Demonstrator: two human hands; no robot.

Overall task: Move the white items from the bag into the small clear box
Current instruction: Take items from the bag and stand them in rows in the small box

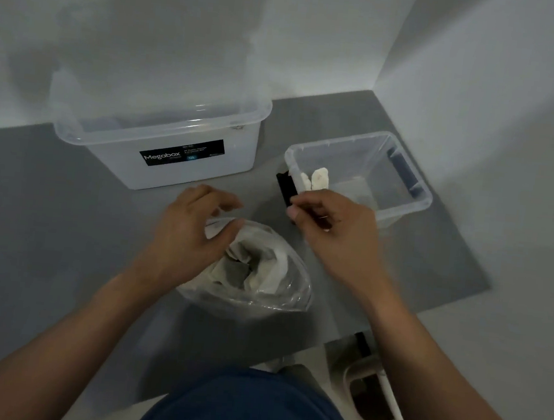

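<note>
Pinching the rim of the clear plastic bag (264, 278) with the left hand (189, 235), a person holds white items (319, 179) in the right hand (333, 230), fingers curled, at the small clear box (423, 190).

On counter (47, 221), frame centre: bag (262, 276). Behind it, upper left: large box (204, 175). Right of centre: small box (404, 210), items (319, 178) at its left edge.
</note>
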